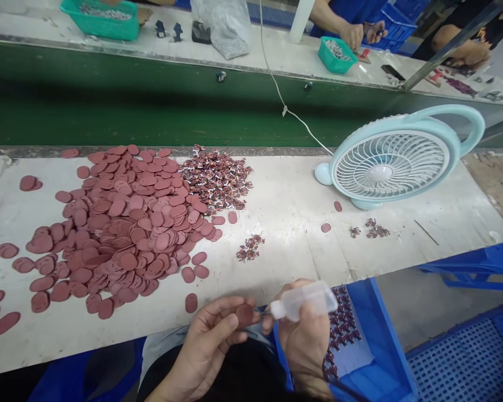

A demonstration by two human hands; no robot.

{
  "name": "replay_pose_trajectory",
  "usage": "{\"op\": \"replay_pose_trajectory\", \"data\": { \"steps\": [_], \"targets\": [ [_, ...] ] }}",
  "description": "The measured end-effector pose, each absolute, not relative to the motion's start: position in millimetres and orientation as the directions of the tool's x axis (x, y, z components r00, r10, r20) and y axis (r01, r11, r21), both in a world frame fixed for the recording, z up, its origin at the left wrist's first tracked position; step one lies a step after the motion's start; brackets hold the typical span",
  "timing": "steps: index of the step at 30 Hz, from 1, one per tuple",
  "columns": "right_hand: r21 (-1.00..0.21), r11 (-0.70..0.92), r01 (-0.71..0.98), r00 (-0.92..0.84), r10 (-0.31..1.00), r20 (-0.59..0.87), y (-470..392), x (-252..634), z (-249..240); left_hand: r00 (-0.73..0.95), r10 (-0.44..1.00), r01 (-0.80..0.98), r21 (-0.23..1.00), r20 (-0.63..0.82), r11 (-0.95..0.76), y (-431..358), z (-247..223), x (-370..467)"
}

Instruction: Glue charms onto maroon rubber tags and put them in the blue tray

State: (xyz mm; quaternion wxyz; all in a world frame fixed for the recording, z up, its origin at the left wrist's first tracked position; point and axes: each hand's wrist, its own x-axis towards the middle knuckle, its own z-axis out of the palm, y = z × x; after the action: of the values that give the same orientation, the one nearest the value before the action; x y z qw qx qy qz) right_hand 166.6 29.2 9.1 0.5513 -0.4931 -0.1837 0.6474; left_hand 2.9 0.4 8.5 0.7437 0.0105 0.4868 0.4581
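A pale table (285, 195) runs across the view, its left half taken up by a loose pile (129, 229) of reddish ovals that spreads towards the near edge; a sleeve or elbow brushing it could send strays to the floor. The fan (392, 162) stands at the right, tilted; if it is running, which I can't tell, its draught might shift light parts. Below the near edge is a blue bin (388, 335) with rows of small dark parts on a sheet; it lies under the right hand (304, 343), so a drip or a dropped thing could land on them. The left hand (212, 340) is just beside, at the table's near edge. A heap (218, 178) of small parts touches the pile's right side, and the two could mix if pushed. The bottle (310, 300) is gripped in the right hand, tipped nearly level, its nozzle pointing left; too hard a squeeze could flood the work or wet the fingers. A small cluster (250, 247) lies apart, beyond the hands. The single oval (245, 315) is pinched between the left thumb and fingers, just before the nozzle; whether they touch is unclear, and a slack pinch could let it slip.
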Motion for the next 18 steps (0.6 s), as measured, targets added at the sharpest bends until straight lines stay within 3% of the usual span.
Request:
{"op": "replay_pose_trajectory", "data": {
  "steps": [2, 6, 9, 12, 14, 16, 18],
  "targets": [
    [-0.690, -0.298, -0.659, 0.109, 0.870, -0.481, 53, 176, 9, 0.095, 0.704, -0.683, 0.469, -0.704, 0.560, 0, 9, 1],
    [-0.407, -0.350, -0.844, -0.112, 0.856, -0.504, 91, 204, -5, 0.114, 0.716, -0.691, 0.463, -0.689, 0.555, -1, 7, -5],
    [-0.430, -0.316, -0.846, -0.121, 0.898, -0.423, 93, 215, -12, 0.084, 0.706, -0.694, 0.467, -0.703, 0.548, -1, 2, -12],
    [-0.595, -0.274, -0.756, -0.068, 0.936, -0.344, 80, 210, -8, 0.058, 0.702, -0.709, 0.466, -0.710, 0.530, 0, -2, -21],
    [-0.822, -0.251, -0.512, -0.032, 0.961, -0.274, 74, 199, -4, 0.051, 0.704, -0.718, 0.464, -0.708, 0.519, 0, -3, -25],
    [-0.987, -0.157, -0.036, -0.045, 0.987, -0.155, 76, 186, -4, 0.042, 0.708, -0.723, 0.468, -0.705, 0.509, 1, -2, -28],
    [-0.908, 0.034, 0.417, -0.138, 0.990, -0.026, 86, 174, -9, 0.034, 0.711, -0.729, 0.469, -0.703, 0.498, 2, 1, -30]
  ]
}}
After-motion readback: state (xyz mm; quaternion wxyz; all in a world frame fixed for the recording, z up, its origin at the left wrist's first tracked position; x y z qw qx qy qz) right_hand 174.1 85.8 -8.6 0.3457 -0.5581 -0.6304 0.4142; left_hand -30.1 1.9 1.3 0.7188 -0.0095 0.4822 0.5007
